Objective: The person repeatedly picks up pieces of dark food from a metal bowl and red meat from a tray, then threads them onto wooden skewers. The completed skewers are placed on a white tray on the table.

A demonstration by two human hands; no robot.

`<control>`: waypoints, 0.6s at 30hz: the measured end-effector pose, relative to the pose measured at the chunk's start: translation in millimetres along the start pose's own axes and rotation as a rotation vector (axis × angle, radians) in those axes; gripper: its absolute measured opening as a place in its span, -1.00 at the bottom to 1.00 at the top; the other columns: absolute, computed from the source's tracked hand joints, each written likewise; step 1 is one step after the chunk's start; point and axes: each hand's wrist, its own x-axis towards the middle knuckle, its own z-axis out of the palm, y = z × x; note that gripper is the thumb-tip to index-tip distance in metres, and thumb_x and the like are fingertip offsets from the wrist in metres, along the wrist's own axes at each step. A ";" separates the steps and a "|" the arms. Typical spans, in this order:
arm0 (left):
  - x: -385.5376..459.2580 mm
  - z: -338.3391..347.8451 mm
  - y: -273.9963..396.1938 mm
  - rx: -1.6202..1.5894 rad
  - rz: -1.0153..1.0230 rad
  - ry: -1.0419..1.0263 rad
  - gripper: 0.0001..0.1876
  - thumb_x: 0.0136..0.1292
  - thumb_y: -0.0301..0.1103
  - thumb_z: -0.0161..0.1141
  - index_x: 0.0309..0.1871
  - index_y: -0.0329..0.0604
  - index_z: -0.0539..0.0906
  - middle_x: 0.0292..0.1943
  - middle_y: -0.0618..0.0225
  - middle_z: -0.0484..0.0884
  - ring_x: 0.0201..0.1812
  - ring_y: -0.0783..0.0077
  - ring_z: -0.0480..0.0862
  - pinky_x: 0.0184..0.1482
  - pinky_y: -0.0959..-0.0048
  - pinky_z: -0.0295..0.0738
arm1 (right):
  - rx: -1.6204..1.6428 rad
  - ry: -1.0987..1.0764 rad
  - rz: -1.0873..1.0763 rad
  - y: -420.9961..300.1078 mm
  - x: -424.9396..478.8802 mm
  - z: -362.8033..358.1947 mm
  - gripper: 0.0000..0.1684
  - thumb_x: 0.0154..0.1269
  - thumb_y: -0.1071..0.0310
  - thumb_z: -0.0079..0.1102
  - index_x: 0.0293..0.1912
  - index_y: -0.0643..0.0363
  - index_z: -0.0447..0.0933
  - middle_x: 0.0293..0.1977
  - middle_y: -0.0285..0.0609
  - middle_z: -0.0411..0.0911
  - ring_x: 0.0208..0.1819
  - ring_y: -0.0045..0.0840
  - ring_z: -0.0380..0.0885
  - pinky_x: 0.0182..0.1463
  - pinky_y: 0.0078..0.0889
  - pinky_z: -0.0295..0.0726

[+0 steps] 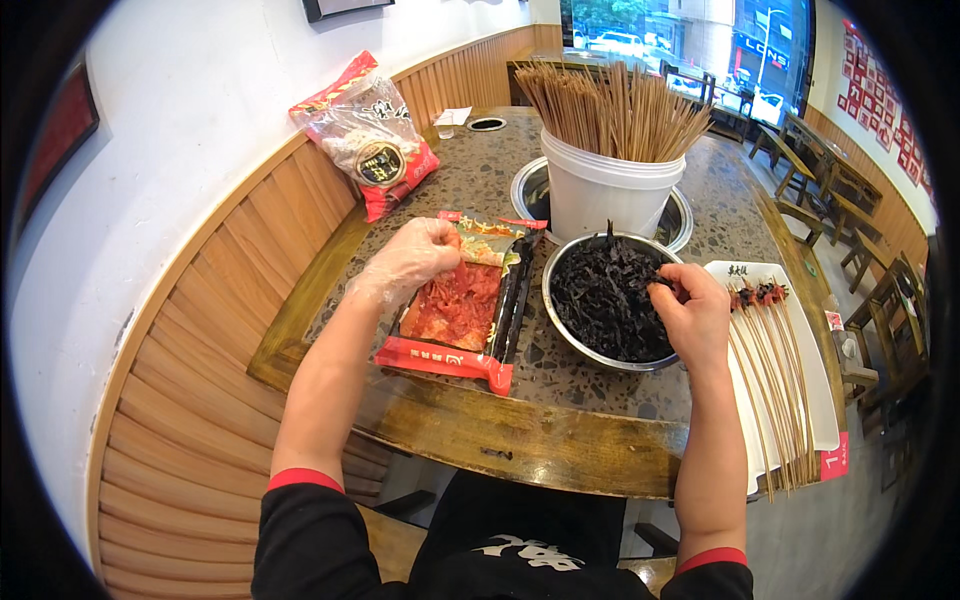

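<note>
My left hand (409, 255), in a clear plastic glove, pinches a strip of red sliced meat at the top of an opened packet. The sliced meat (469, 307) lies in this red-ended plastic packet (442, 358) on the table. My right hand (697, 307) is at the right rim of a steel bowl (555, 319), fingertips closed on a dark shred. Black leafy shreds (607, 300), perhaps wood ear fungus or seaweed, fill the bowl. Right of it, a long white plate (814, 375) holds several bamboo skewers (772, 375) with red and black pieces on their far ends.
Behind the bowl, a white bucket (611, 187) full of bare bamboo skewers (615, 112) stands over a round metal-rimmed recess (525, 187) in the stone-topped table (465, 172). A red and clear plastic bag (367, 142) leans on the wood panelling at the left. Benches (787, 161) stand at the right.
</note>
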 end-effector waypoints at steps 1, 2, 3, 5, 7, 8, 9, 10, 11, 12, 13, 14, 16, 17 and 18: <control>0.1 1.0 0.1 -0.066 0.010 -0.008 -0.99 -0.02 -0.50 0.07 -0.50 -0.20 0.48 -0.59 0.48 0.47 -0.54 0.58 0.47 -0.37 0.58 0.34 | 0.002 -0.001 0.003 1.0 -0.2 0.0 -0.83 -0.04 0.47 0.25 -0.36 0.30 0.57 -0.55 -0.18 0.50 -0.56 -0.54 0.44 -0.43 -0.51 0.43; -0.2 2.4 0.5 -0.131 0.019 -0.016 -0.99 -0.01 -0.51 0.08 -0.50 -0.20 0.48 -0.58 0.47 0.49 -0.52 0.57 0.49 -0.34 0.58 0.34 | 0.004 -0.002 0.006 1.8 -0.6 0.1 -0.83 -0.04 0.47 0.25 -0.35 0.30 0.57 -0.54 -0.18 0.50 -0.56 -0.54 0.44 -0.43 -0.51 0.43; -0.7 2.7 1.5 -0.197 0.031 -0.022 -0.99 -0.01 -0.52 0.08 -0.49 -0.21 0.49 -0.57 0.46 0.50 -0.51 0.56 0.52 -0.31 0.57 0.34 | 0.015 -0.006 0.007 1.6 -0.5 0.0 -0.83 -0.03 0.48 0.25 -0.35 0.30 0.58 -0.54 -0.17 0.50 -0.55 -0.54 0.44 -0.43 -0.51 0.43; -0.8 0.4 -1.2 -0.244 0.006 -0.050 -0.98 0.03 -0.51 0.06 -0.47 -0.22 0.51 -0.42 0.35 0.58 -0.35 0.50 0.61 -0.18 0.50 0.40 | 0.035 -0.013 0.009 1.3 -0.9 -0.5 -0.81 -0.03 0.48 0.27 -0.33 0.30 0.59 -0.53 -0.17 0.51 -0.55 -0.54 0.45 -0.43 -0.50 0.43; -3.1 1.9 -2.9 -0.285 0.033 -0.015 -0.95 0.05 -0.49 0.04 -0.45 -0.21 0.52 -0.34 0.29 0.61 -0.27 0.46 0.63 -0.14 0.43 0.45 | 0.037 -0.022 -0.008 2.4 -0.8 0.3 -0.80 -0.03 0.48 0.29 -0.31 0.30 0.59 -0.51 -0.17 0.51 -0.54 -0.54 0.45 -0.42 -0.51 0.43; -4.8 1.5 -5.0 -0.327 0.057 -0.040 -0.92 0.12 -0.43 0.06 -0.38 -0.20 0.54 -0.29 0.24 0.62 -0.21 0.38 0.64 -0.10 0.36 0.51 | 0.038 -0.026 -0.017 2.6 -1.0 0.2 -0.79 -0.03 0.49 0.30 -0.30 0.30 0.60 -0.51 -0.17 0.51 -0.53 -0.54 0.45 -0.42 -0.52 0.43; -5.0 2.2 -8.7 -0.397 0.037 -0.004 -0.91 0.14 -0.41 0.07 -0.36 -0.21 0.54 -0.29 0.23 0.62 -0.21 0.36 0.64 -0.11 0.35 0.52 | 0.029 -0.041 -0.005 1.2 -0.6 -0.2 -0.78 -0.04 0.49 0.30 -0.29 0.30 0.60 -0.51 -0.17 0.51 -0.52 -0.54 0.46 -0.41 -0.53 0.43; -4.7 3.3 -12.8 -0.468 0.017 0.033 -0.90 0.16 -0.39 0.08 -0.33 -0.22 0.54 -0.29 0.22 0.62 -0.21 0.34 0.64 -0.12 0.34 0.53 | 0.019 -0.057 0.007 -0.9 -0.6 -1.0 -0.77 -0.04 0.49 0.31 -0.28 0.30 0.60 -0.50 -0.17 0.51 -0.51 -0.54 0.46 -0.41 -0.53 0.43; -5.2 4.0 -14.2 -0.538 -0.003 0.069 -0.88 0.18 -0.37 0.10 -0.30 -0.23 0.54 -0.29 0.21 0.62 -0.21 0.32 0.65 -0.14 0.34 0.54 | 0.010 -0.072 0.019 -2.7 -0.7 -1.4 -0.76 -0.05 0.49 0.32 -0.28 0.30 0.60 -0.50 -0.17 0.51 -0.50 -0.54 0.46 -0.40 -0.54 0.43; -6.6 6.3 -6.4 -0.557 -0.007 0.010 -0.84 0.23 -0.29 0.13 -0.27 -0.19 0.53 -0.29 0.23 0.63 -0.23 0.35 0.65 -0.15 0.38 0.55 | 0.037 -0.079 0.026 -2.1 -0.5 -2.4 -0.78 -0.02 0.50 0.32 -0.27 0.30 0.60 -0.49 -0.20 0.51 -0.48 -0.56 0.47 -0.38 -0.56 0.44; -6.0 9.7 -2.4 -0.591 -0.034 0.020 -0.84 0.24 -0.28 0.12 -0.27 -0.18 0.53 -0.29 0.23 0.63 -0.23 0.36 0.65 -0.16 0.39 0.56 | 0.097 -0.074 0.034 -0.5 -0.9 -1.2 -0.78 -0.01 0.51 0.31 -0.27 0.31 0.60 -0.49 -0.21 0.51 -0.47 -0.57 0.47 -0.37 -0.56 0.44; -5.0 14.0 0.9 -0.625 -0.062 0.029 -0.84 0.25 -0.27 0.12 -0.27 -0.17 0.53 -0.28 0.24 0.63 -0.23 0.36 0.64 -0.16 0.40 0.56 | 0.158 -0.070 0.041 1.7 -1.7 1.5 -0.79 0.01 0.52 0.31 -0.27 0.31 0.60 -0.49 -0.21 0.52 -0.46 -0.58 0.47 -0.36 -0.56 0.44; -2.9 28.2 11.6 -0.686 -0.089 0.022 -0.84 0.25 -0.29 0.15 -0.25 -0.16 0.52 -0.25 0.22 0.63 -0.24 0.38 0.64 -0.16 0.44 0.57 | 0.252 -0.073 0.059 2.3 -2.7 3.3 -0.80 0.05 0.54 0.29 -0.25 0.33 0.59 -0.47 -0.24 0.52 -0.43 -0.61 0.48 -0.33 -0.57 0.44; -6.0 35.8 19.1 -0.654 -0.038 0.001 -0.85 0.24 -0.31 0.17 -0.23 -0.18 0.51 -0.24 0.21 0.63 -0.24 0.38 0.65 -0.16 0.45 0.57 | 0.296 -0.091 0.068 0.2 -3.1 4.7 -0.80 0.05 0.54 0.29 -0.24 0.33 0.59 -0.46 -0.23 0.53 -0.42 -0.59 0.49 -0.31 -0.58 0.44; -10.5 45.4 26.7 -0.625 0.011 -0.025 -0.84 0.23 -0.34 0.18 -0.22 -0.20 0.51 -0.24 0.20 0.63 -0.24 0.38 0.65 -0.15 0.45 0.58 | 0.309 -0.112 0.083 -1.8 -4.3 5.1 -0.80 0.06 0.54 0.29 -0.25 0.33 0.59 -0.46 -0.22 0.53 -0.42 -0.58 0.50 -0.31 -0.58 0.45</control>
